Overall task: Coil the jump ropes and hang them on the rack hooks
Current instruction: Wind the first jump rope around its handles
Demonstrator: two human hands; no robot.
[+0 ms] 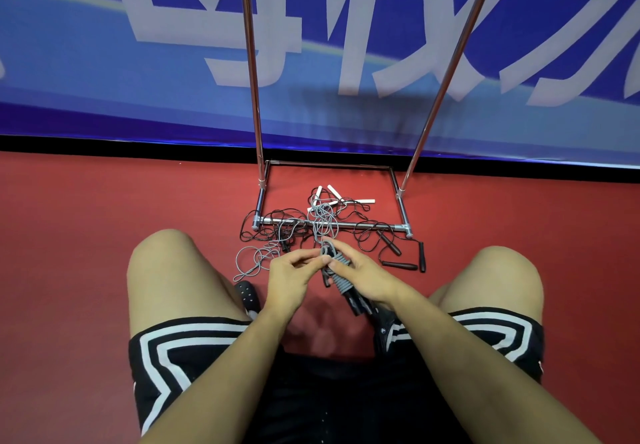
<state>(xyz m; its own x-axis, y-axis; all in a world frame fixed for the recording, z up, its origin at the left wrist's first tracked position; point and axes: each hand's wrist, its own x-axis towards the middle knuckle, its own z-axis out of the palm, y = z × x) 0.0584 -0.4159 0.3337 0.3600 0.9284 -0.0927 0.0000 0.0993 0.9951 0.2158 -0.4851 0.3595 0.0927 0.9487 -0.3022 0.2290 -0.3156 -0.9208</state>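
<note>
Grey jump rope (341, 275): part wound round its black handles, gripped in right hand (363, 279); loose end pinched by left hand (292, 275) fingers. Remainder trails to the tangle of black ropes (277, 227) and white handles (341, 198) on red floor (104, 208) (across rack (332, 225) base bar).
</note>
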